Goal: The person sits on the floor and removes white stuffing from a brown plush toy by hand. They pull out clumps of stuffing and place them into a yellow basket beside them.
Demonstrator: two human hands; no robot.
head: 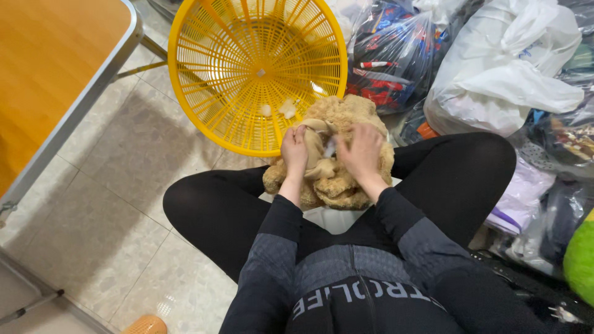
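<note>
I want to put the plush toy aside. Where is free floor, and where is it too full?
Bare tile floor lies on the person's left, bordered by the wooden table, the yellow basket and the left knee. The right side is crowded with plastic bags. Both the left hand and the right hand grip the plush toy.

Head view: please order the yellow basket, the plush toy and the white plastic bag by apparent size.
1. Yellow basket
2. White plastic bag
3. Plush toy
The bag and toy are partly hidden, so their order is unsure.
</note>
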